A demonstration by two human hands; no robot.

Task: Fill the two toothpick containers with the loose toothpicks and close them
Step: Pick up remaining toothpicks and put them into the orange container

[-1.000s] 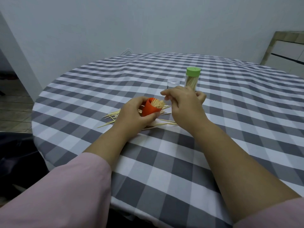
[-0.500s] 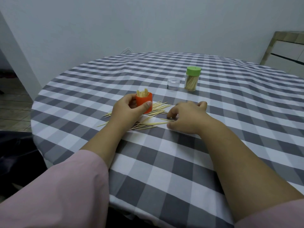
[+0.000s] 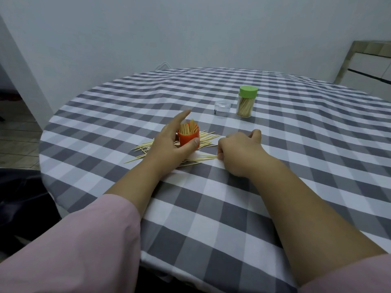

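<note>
Table: a round table (image 3: 296,166) with a grey and white checked cloth.
Orange pot: a small orange plastic toothpick pot (image 3: 188,138) stands upright near the left edge of the table. It has no lid on. Thin wooden toothpicks stick out of its top.
Left hand: the left hand (image 3: 169,144) is around the orange pot. The thumb presses the front of the pot. The pointer finger is straight and sticks out past the pot on its far side. I cannot tell how the other fingers lie.
Loose toothpicks: a messy pile of loose wooden toothpicks (image 3: 203,138) lies flat on the cloth, around and under the orange pot and the left hand.
Right hand: the right hand (image 3: 239,151) rests on the cloth just right of the pile. Its fingers are curled. The fingertips pinch the ends of a few toothpicks.
Green pot: a clear plastic toothpick pot with a green lid (image 3: 246,101) stands upright farther back, full of toothpicks and closed.
Clear cup: a small clear plastic cup (image 3: 222,108) sits just left of the green pot.
Sleeves: pink sleeves cover both upper arms.
</note>
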